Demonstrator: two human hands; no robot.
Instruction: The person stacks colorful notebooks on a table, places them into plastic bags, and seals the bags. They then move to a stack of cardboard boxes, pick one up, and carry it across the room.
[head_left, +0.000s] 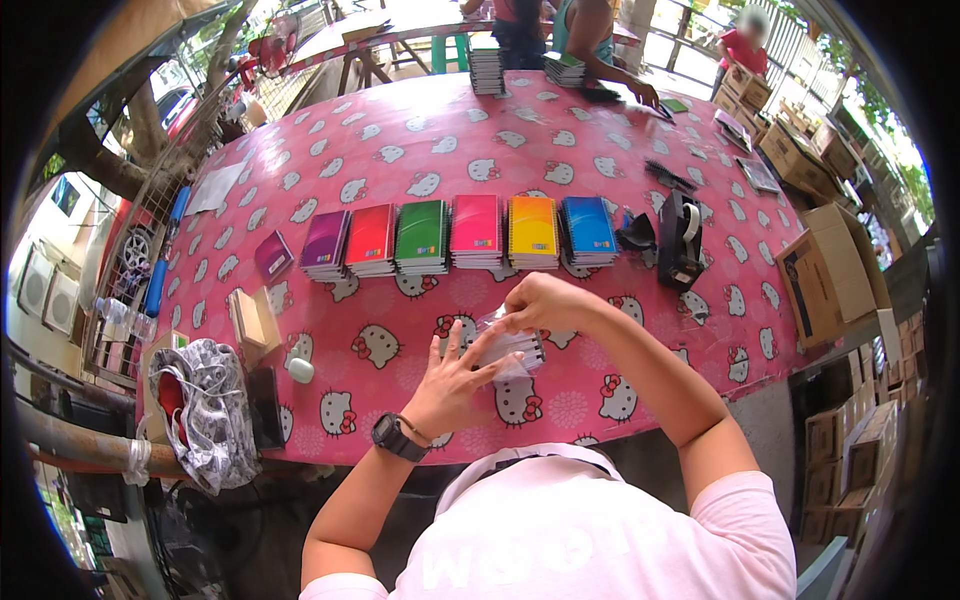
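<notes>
Bare hands (453, 382), glossy plastic (516, 366), spiral-bound notebooks (477, 226)

On table (385, 400): notebook stacks (477, 232) in a row, mid-table | single notebook (273, 255) left of row | tape dispenser (681, 245) right of row | packet (531, 347) before row | case (299, 370) left of packet | bag (215, 420) at near-left edge | notebook pile (487, 72) behind row

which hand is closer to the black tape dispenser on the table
Right. The right hand is left of the black tape dispenser and somewhat lower in the picture; the left hand is farther left and lower still.
</notes>
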